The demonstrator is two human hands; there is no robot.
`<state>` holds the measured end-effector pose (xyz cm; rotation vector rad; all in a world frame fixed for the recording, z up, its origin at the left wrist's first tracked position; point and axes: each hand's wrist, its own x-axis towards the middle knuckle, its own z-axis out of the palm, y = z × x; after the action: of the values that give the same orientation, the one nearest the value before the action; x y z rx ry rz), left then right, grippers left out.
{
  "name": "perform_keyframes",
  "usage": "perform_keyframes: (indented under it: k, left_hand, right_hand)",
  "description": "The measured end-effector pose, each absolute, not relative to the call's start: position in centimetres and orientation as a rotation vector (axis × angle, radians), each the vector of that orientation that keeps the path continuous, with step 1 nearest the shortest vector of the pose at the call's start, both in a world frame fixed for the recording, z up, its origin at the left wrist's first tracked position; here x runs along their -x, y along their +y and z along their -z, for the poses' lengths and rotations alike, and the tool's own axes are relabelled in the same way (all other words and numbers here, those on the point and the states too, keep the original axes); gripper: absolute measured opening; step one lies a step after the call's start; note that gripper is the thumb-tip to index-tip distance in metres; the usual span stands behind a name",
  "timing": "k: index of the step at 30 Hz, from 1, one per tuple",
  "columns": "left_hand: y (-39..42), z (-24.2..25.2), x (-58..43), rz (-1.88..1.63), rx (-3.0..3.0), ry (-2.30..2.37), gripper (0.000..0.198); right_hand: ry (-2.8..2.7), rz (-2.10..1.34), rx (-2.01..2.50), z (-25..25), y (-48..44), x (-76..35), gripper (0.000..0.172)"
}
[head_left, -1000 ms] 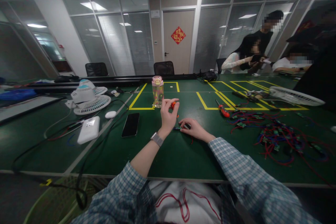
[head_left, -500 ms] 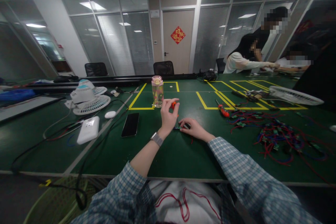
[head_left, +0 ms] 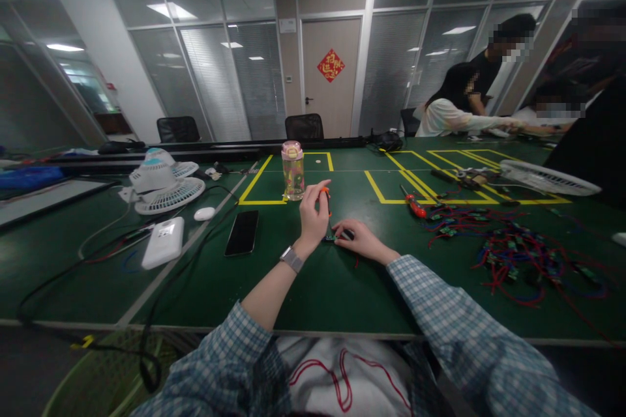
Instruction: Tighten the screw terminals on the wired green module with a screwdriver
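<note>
My left hand (head_left: pixel 314 214) is closed around the orange-and-black handle of a screwdriver (head_left: pixel 325 191). The screwdriver's shaft points down at a small green circuit board (head_left: pixel 330 238) on the table; whether its tip touches is too small to tell. With bent fingers, my right hand (head_left: pixel 359 238) pinches the board's right side, and a dark piece shows under those fingers. A bit of red wire comes out below this hand. Just beyond my left hand a clear bottle with a pink lid (head_left: pixel 293 172) stands upright.
A black phone (head_left: pixel 242 232), white power bank (head_left: pixel 163 243) and white fans (head_left: pixel 169 195) are on the left. To the right lie a red-handled screwdriver (head_left: pixel 416 206) and a tangled heap of wired boards (head_left: pixel 518 254). Other people work at the far right around a white fan grille (head_left: pixel 548 178).
My left hand's fingers have turned and closed in slightly on the screwdriver handle. My right hand and the board stay in place. At the far right, a co-worker's arm has shifted.
</note>
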<state>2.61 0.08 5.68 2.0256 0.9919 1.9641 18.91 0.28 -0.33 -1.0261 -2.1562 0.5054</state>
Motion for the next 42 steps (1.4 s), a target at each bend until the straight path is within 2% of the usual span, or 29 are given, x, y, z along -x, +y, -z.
perform_keyframes:
  k: [6, 11, 17, 25, 32, 42]
  left_hand:
    - [0.21, -5.65, -2.75, -2.018, -1.985, 0.987, 0.029]
    - [0.01, -5.89, -2.69, -2.011, -2.032, 1.049, 0.016]
    - [-0.18, -5.83, -2.7, -2.026, -2.023, 1.003, 0.027]
    - [-0.34, -6.04, -2.76, -2.06, -2.024, 1.072, 0.014]
    - [-0.25, -5.88, -2.77, -2.025, -2.037, 1.006, 0.027]
    - [-0.32, -6.0, -2.63, -2.054, -2.053, 1.064, 0.017]
  right_hand:
    - [-2.157, -0.501, 1.02, 0.16, 0.18, -18.86, 0.005]
    - [-2.149, -0.508, 1.019, 0.44, 0.36, -18.92, 0.005]
    - [-2.153, -0.507, 1.027, 0.49, 0.42, -18.92, 0.006]
    - [-2.156, -0.524, 1.058, 0.08, 0.13, -18.84, 0.006]
    - [-2.151, -0.529, 1.072, 0.14, 0.19, -18.82, 0.007]
    - [-2.145, -0.523, 1.042, 0.31, 0.31, -18.83, 0.007]
